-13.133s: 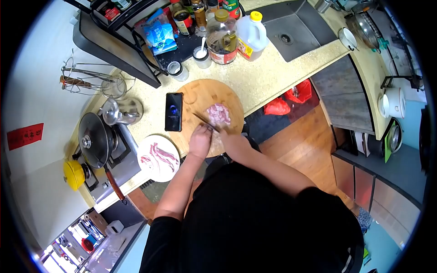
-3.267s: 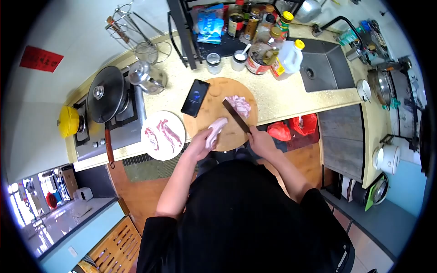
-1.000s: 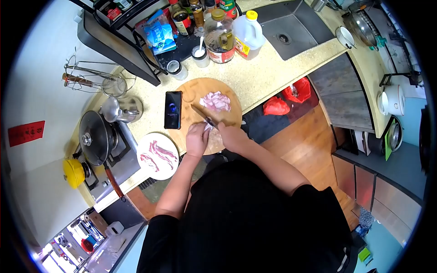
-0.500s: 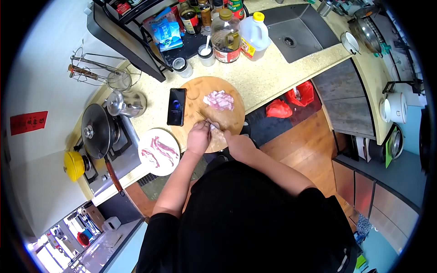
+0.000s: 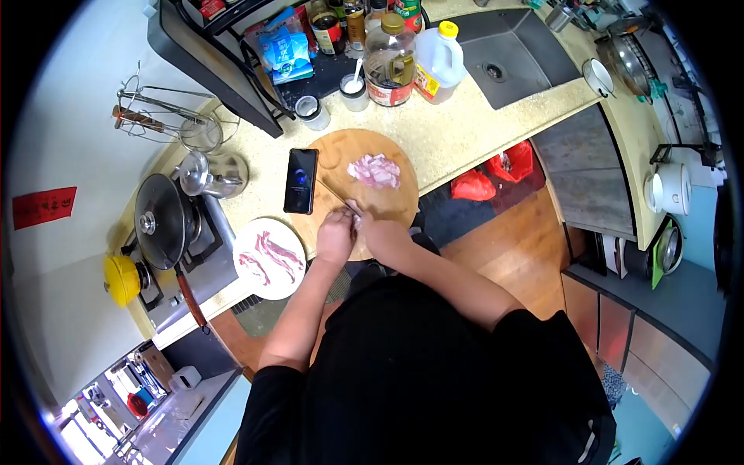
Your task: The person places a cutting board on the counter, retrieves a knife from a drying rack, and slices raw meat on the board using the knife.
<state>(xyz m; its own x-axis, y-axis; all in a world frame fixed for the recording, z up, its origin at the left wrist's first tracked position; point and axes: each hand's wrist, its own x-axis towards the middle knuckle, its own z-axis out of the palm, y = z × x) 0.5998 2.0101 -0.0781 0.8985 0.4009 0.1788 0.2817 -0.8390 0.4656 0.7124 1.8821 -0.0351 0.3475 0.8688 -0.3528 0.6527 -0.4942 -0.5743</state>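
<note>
My right hand (image 5: 385, 239) is closed round the handle of a knife (image 5: 336, 194), whose narrow-looking blade points up and left over the round wooden board (image 5: 329, 147). Close beside it, my left hand (image 5: 336, 235) presses a piece of meat (image 5: 356, 220) on the board; the fingers hide most of that piece. Farther up the board lies a pile of cut pink meat (image 5: 375, 170). A black phone (image 5: 301, 181) rests over the board's left edge. To the lower left, a white plate (image 5: 269, 290) holds strips of meat.
Left of the board stand a metal kettle (image 5: 214, 175) and a lidded black pan (image 5: 162, 222) on the stove. Behind it are two small jars (image 5: 311, 114), a large glass jar (image 5: 389, 66) and a plastic jug (image 5: 439, 63). A sink (image 5: 511, 58) lies at the upper right.
Since about three seconds ago, the knife has moved from beside the pile to the held meat, and both hands have come together. Over the last half second, my right hand has shifted left.
</note>
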